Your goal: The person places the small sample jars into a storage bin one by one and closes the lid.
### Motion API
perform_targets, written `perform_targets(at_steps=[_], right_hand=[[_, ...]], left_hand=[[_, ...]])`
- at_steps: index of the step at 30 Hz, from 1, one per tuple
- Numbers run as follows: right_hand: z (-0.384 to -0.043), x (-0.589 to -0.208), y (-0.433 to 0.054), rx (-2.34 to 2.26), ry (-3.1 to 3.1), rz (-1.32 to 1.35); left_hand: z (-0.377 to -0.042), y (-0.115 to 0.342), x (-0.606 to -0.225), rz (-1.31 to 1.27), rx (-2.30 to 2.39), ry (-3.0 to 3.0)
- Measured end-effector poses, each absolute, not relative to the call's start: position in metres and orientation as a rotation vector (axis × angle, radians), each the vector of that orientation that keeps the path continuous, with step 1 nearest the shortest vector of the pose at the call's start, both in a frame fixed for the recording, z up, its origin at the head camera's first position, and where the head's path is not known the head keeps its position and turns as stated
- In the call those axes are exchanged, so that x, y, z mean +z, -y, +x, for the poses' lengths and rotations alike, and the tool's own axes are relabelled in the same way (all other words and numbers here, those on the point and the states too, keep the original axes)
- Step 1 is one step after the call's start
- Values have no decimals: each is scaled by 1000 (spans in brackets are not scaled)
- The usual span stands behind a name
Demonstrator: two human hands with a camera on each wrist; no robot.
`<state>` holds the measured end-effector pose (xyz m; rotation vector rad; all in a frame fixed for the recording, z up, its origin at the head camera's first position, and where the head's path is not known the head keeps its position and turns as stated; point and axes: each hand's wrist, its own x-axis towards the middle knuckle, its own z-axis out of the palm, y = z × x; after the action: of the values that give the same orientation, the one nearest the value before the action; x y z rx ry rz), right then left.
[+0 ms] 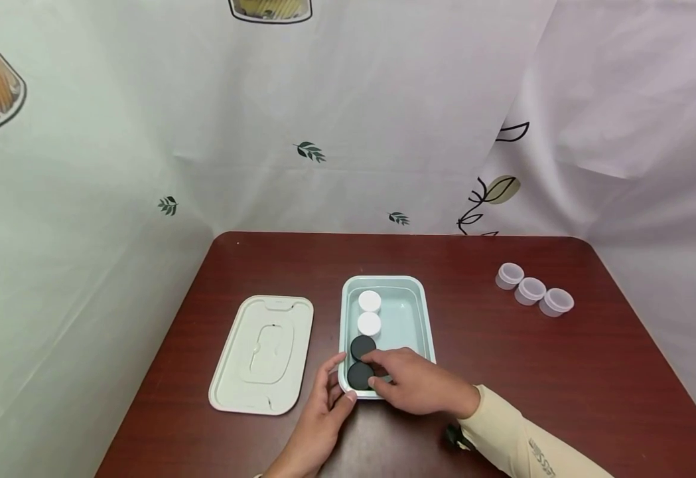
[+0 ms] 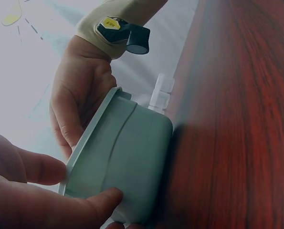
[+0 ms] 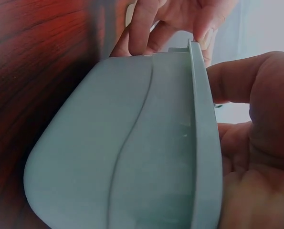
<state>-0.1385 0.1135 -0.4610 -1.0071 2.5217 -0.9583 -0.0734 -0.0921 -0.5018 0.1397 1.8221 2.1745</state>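
Note:
A pale green plastic box (image 1: pixel 403 318) sits on the table. Two white round lids (image 1: pixel 369 324) and two black round lids (image 1: pixel 362 347) form a column along its left wall; what lies beneath them is hidden. My left hand (image 1: pixel 319 415) grips the box's near left corner, thumb at the near wall and fingers on the left side. Reaching over the near right rim, my right hand (image 1: pixel 410 382) has its thumb and index finger at the nearest black round lid (image 1: pixel 359 376), pinching it at its right side. Its other fingers are curled inside the box.
Left of the box lies a flat off-white rectangular lid (image 1: pixel 262 355). Three small translucent lidded cups (image 1: pixel 529 291) stand in a slanting row at the back right of the dark red table (image 1: pixel 473 265). A printed white cloth (image 1: pixel 348 99) hangs behind and around the table.

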Motion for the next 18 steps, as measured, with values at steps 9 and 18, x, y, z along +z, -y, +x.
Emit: perform_targets(at_steps=[9, 18], right_hand=[[-137, -450, -118, -1121, -2451, -969], [-147, -437, -136, -1280, -2485, -827]], left_hand=[[-73, 91, -500, 125, 2163, -1813], [-71, 90, -497, 134, 2164, -1870]])
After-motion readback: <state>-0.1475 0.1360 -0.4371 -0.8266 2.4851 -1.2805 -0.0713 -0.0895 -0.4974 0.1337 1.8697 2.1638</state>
